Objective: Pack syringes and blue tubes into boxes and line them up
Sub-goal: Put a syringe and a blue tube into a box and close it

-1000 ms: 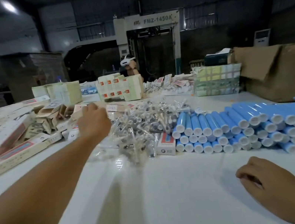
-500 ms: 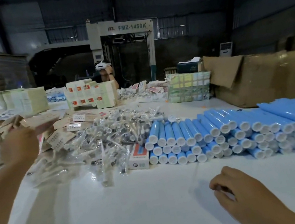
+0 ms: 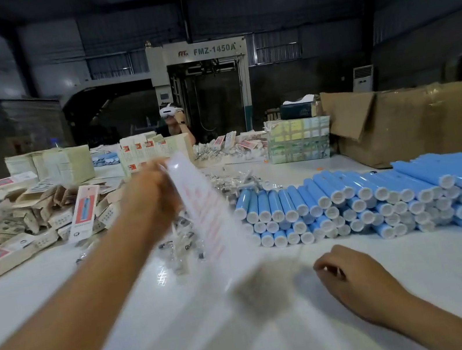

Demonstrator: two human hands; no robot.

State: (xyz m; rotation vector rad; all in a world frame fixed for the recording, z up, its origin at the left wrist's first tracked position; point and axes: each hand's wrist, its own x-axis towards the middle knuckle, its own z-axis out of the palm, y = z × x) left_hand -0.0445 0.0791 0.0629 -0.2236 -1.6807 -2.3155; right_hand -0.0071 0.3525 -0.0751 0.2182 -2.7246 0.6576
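Since half a second ago, the left hand [image 3: 153, 201] has come away from the heap of cartons at the left and now holds a long flat carton [image 3: 210, 224] up over the middle of the table [image 3: 157, 324]. Its fingers are curled round the carton's far end. This carton is white with red print and badly blurred; it slants from the hand down toward the viewer, its near end above the table just left of the right hand [image 3: 352, 278].

That right hand rests on the white tabletop, knuckles up and fingers curled under; whether they grip anything cannot be told.

Behind the raised carton, a loose pile of clear wrapped syringes [image 3: 185, 240] lies on the table. Just to its right, blue tubes [image 3: 350, 203] with white caps are stacked in rows, caps facing the viewer, reaching to the right edge.

On the left lies the heap of cartons [image 3: 41, 218], some open. Farther back stand stacked boxes [image 3: 69, 163], a large brown cardboard box [image 3: 413, 123], and another person [image 3: 175, 123] wearing a white headset before a grey machine [image 3: 203, 87].
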